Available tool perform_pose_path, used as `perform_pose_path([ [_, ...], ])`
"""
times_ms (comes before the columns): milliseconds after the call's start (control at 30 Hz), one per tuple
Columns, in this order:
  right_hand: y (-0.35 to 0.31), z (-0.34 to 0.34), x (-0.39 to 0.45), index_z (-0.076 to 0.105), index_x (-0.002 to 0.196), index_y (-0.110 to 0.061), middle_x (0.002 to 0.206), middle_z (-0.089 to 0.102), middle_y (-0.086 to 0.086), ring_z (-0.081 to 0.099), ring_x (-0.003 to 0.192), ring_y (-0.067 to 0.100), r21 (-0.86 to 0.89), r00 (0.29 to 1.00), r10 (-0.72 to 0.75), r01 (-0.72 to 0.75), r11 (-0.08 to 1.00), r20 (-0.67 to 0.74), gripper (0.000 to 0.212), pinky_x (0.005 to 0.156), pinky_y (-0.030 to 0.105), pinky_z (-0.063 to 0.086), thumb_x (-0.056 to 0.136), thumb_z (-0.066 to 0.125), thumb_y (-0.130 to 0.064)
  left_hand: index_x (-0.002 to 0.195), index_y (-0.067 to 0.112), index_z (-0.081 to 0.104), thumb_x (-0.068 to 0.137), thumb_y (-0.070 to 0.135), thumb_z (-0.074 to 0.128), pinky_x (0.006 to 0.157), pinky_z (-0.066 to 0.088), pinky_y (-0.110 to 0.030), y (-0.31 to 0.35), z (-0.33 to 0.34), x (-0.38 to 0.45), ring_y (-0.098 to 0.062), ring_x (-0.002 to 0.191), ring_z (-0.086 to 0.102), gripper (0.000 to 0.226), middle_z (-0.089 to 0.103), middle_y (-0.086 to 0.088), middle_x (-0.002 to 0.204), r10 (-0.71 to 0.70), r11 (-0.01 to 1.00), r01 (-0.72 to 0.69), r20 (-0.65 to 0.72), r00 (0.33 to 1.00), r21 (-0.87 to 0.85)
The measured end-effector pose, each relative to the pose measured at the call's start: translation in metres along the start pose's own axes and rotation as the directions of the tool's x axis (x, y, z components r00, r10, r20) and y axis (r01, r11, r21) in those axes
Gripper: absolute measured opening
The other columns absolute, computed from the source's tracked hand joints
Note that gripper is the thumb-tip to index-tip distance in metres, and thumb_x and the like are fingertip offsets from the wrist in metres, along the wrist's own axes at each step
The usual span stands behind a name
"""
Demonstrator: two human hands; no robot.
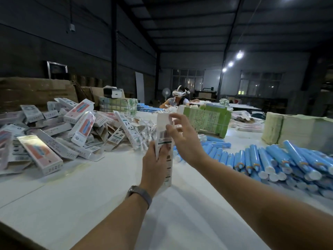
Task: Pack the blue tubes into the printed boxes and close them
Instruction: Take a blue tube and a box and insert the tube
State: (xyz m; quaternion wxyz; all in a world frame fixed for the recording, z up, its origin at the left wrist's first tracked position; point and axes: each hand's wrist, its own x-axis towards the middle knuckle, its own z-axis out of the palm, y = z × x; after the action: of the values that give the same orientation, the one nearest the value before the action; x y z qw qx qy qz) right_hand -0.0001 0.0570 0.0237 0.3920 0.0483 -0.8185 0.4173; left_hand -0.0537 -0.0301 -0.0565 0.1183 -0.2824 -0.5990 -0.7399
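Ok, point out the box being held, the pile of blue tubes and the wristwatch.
held box (163, 121): head view, on its white upper panel.
pile of blue tubes (281, 159): head view, on a tube body mid-pile.
wristwatch (139, 193): head view, on the band at the left wrist.

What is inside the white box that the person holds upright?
Nothing inside shows. The box has opaque walls, the left hand grips its middle and the right hand touches its top, so a tube inside cannot be confirmed.
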Motion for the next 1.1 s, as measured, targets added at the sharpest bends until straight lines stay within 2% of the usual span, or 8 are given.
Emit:
perform_pose_path([
  [100, -0.003, 0.005, -0.009, 0.047, 0.119, -0.041, 0.098, 0.063, 0.008, 0.067, 0.077, 0.009, 0.310, 0.991, 0.117, -0.131, 0.942, 0.063, 0.025, 0.067, 0.023, 0.055, 0.103, 0.048, -0.021, 0.112, 0.020, 0.062, 0.092, 0.044, 0.050, 0.080, 0.056, -0.057, 0.003, 0.004, -0.004, -0.035, 0.090, 0.069, 0.034, 0.072, -0.010, 0.098, 0.014, 0.993, -0.004, 0.088, 0.996, -0.118],
  [167, -0.004, 0.008, -0.012, 0.047, 0.118, -0.039, 0.101, 0.065, 0.015, 0.067, 0.073, 0.007, 0.395, 0.990, 0.141, -0.140, 0.908, 0.026, 0.025, 0.065, 0.022, 0.054, 0.103, 0.047, -0.018, 0.113, 0.026, 0.061, 0.094, 0.045, 0.048, 0.076, 0.059, -0.045, 0.003, 0.006, -0.005, -0.027, 0.091, 0.071, 0.030, 0.073, -0.006, 0.101, 0.032, 0.986, -0.011, 0.126, 0.991, -0.164],
  [233, -0.003, 0.012, -0.014, 0.047, 0.116, -0.038, 0.107, 0.064, 0.023, 0.067, 0.074, 0.012, 0.433, 0.987, 0.155, -0.126, 0.893, -0.031, 0.024, 0.066, 0.028, 0.056, 0.103, 0.047, -0.018, 0.113, 0.031, 0.055, 0.092, 0.051, 0.047, 0.072, 0.059, -0.038, 0.004, 0.007, -0.005, -0.018, 0.087, 0.071, 0.030, 0.073, 0.001, 0.099, 0.050, 0.986, -0.027, 0.140, 0.989, -0.164],
  [367, -0.002, 0.022, -0.019, 0.045, 0.113, -0.038, 0.109, 0.058, 0.033, 0.064, 0.088, 0.042, 0.453, 0.977, 0.182, -0.115, 0.884, -0.108, 0.021, 0.087, 0.059, 0.052, 0.104, 0.047, -0.019, 0.114, 0.053, 0.038, 0.091, 0.059, 0.044, 0.070, 0.061, -0.036, 0.006, 0.006, -0.003, -0.012, 0.086, 0.073, 0.025, 0.074, 0.010, 0.103, 0.167, 0.983, -0.157, 0.101, 0.981, -0.097],
  [533, 0.001, 0.025, -0.022, 0.042, 0.115, -0.036, 0.103, 0.062, 0.019, 0.064, 0.085, 0.029, 0.509, 0.976, 0.178, -0.091, 0.856, -0.125, 0.020, 0.088, 0.054, 0.054, 0.104, 0.047, -0.020, 0.129, 0.069, 0.028, 0.096, 0.055, 0.038, 0.082, 0.060, -0.039, 0.011, 0.005, -0.003, -0.006, 0.099, 0.070, 0.038, 0.070, 0.023, 0.111, 0.247, 0.968, -0.250, 0.111, 0.963, 0.014],
  [667, 0.002, 0.021, -0.024, 0.039, 0.115, -0.037, 0.107, 0.064, 0.018, 0.065, 0.085, 0.019, 0.504, 0.983, 0.143, -0.067, 0.861, -0.115, 0.022, 0.080, 0.039, 0.055, 0.104, 0.046, -0.019, 0.131, 0.068, 0.031, 0.096, 0.051, 0.038, 0.084, 0.060, -0.042, 0.015, 0.004, -0.002, -0.008, 0.098, 0.070, 0.040, 0.070, 0.026, 0.108, 0.255, 0.964, -0.262, 0.123, 0.959, 0.042],
  [800, 0.002, 0.019, -0.026, 0.037, 0.117, -0.034, 0.109, 0.065, 0.023, 0.064, 0.081, 0.020, 0.508, 0.985, 0.132, -0.058, 0.860, -0.112, 0.024, 0.076, 0.039, 0.055, 0.104, 0.048, -0.017, 0.131, 0.049, 0.041, 0.099, 0.039, 0.040, 0.072, 0.055, -0.061, 0.017, 0.004, -0.001, -0.040, 0.086, 0.067, 0.033, 0.071, -0.012, 0.098, 0.244, 0.968, -0.249, 0.124, 0.962, 0.029],
  [1100, 0.003, 0.021, -0.024, 0.042, 0.113, -0.030, 0.100, 0.060, 0.018, 0.063, 0.085, 0.022, 0.494, 0.983, 0.141, -0.066, 0.867, -0.115, 0.019, 0.083, 0.050, 0.053, 0.102, 0.052, -0.018, 0.128, 0.049, 0.041, 0.095, 0.051, 0.037, 0.074, 0.058, -0.056, 0.011, 0.005, 0.001, -0.019, 0.086, 0.072, 0.033, 0.074, 0.011, 0.102, 0.228, 0.972, -0.233, 0.109, 0.968, 0.036],
])
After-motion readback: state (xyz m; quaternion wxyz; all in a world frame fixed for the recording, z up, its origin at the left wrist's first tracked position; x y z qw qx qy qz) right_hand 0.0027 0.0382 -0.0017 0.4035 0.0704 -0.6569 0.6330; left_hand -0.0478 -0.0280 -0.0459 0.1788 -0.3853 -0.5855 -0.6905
